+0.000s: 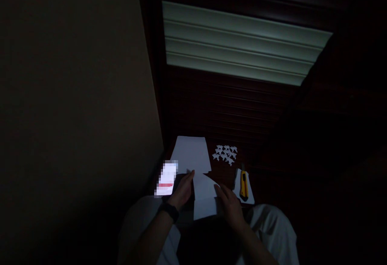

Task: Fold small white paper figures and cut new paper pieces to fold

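A white sheet of paper [205,188] with a line like a crease across its lower part is held between my two hands, above my lap. My left hand [183,190], a dark band at its wrist, pinches the sheet's left edge near the top corner. On the opposite side, the fingers of my right hand [231,206] are closed on the right edge; part of that hand's grip is hidden. Beyond the sheet lies a stack of white paper [192,152]. To its right are several small white paper cut-outs [223,152] in a cluster.
A yellow utility knife [243,186] rests on white paper [250,196] by my right knee. Left of my hands is a bright, pixelated screen [166,178]. A plain wall [75,75] rises at left, and a dark slatted panel with a pale section [242,41] stands behind.
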The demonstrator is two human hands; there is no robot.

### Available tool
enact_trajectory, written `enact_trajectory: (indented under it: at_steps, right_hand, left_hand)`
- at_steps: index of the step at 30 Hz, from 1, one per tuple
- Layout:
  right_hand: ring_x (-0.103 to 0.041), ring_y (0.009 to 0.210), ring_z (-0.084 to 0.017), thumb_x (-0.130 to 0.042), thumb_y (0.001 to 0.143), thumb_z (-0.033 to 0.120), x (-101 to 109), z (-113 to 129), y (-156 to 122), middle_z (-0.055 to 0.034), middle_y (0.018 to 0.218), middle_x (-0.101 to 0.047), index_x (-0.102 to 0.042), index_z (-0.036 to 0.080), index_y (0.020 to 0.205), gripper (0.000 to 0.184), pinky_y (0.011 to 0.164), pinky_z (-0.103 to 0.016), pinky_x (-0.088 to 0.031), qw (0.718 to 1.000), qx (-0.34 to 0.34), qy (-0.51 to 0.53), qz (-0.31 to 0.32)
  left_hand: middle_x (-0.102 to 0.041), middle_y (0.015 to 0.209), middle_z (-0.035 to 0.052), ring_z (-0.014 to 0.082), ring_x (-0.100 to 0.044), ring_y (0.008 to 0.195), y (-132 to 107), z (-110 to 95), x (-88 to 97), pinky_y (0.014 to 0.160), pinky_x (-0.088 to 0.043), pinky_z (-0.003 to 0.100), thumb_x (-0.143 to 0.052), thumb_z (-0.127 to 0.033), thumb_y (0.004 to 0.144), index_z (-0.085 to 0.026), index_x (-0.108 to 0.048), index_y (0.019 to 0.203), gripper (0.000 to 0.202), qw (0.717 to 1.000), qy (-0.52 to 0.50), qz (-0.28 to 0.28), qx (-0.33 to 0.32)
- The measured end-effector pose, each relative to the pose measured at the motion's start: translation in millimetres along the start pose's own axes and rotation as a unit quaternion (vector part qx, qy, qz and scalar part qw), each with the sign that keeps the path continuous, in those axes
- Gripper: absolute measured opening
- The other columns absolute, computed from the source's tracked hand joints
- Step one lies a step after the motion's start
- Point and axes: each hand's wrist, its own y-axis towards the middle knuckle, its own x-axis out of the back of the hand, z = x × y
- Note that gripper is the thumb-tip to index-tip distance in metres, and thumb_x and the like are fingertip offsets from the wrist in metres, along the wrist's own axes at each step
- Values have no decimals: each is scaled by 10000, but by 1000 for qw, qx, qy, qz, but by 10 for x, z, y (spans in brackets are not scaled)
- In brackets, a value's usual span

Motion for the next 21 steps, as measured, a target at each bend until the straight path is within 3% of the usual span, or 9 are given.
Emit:
enact_trajectory:
  at_steps: [4, 8, 11, 16, 21]
  right_hand:
    - [-563, 976, -239, -384, 849, 239, -60, -3, 5, -113, 1143, -569, -438, 220, 1256, 411, 836, -353, -432, 998, -37, 38, -19]
    - [-622, 758, -210, -394, 851, 383, -51, 65, 69, -108, 886, -670, -583, 162, 1094, 379, 680, -273, -464, 972, -158, 159, -69]
    - [-610, 718, -212, -433, 808, 490, -9, 76, 143, -92, 785, -677, -630, 137, 977, 438, 622, -268, -464, 918, -239, 304, -88]
    - [-615, 686, -211, -580, 701, 510, -28, -78, 169, -80, 775, -675, -619, 122, 959, 467, 603, -288, -469, 783, -328, 526, -57]
    - [-610, 671, -195, -657, 647, 459, -85, -202, 107, -69, 769, -674, -637, 134, 893, 408, 610, -287, -464, 737, -344, 581, -34]
  left_hand:
    - [-648, 973, 123, 214, -598, 918, -92, -44, -82, 857, -415, 324, -522, -489, 764, -117, -572, 1041, 466, 998, 2, 59, 13]
    - [-645, 972, 139, 243, -605, 877, -191, 1, -79, 782, -431, 338, -600, -432, 725, -105, -556, 1096, 497, 990, 67, 121, 4]
    - [-645, 973, 139, 246, -615, 826, -205, 63, -15, 725, -438, 333, -658, -359, 687, -114, -562, 1102, 492, 984, 124, 126, -7]
    - [-646, 962, 151, 250, -616, 804, -136, 131, 68, 707, -438, 334, -678, -347, 660, -93, -611, 1014, 441, 978, 170, 116, -17]
    - [-648, 953, 140, 244, -615, 802, -66, 184, 97, 700, -439, 325, -683, -346, 654, -97, -610, 1017, 446, 976, 191, 102, -26]
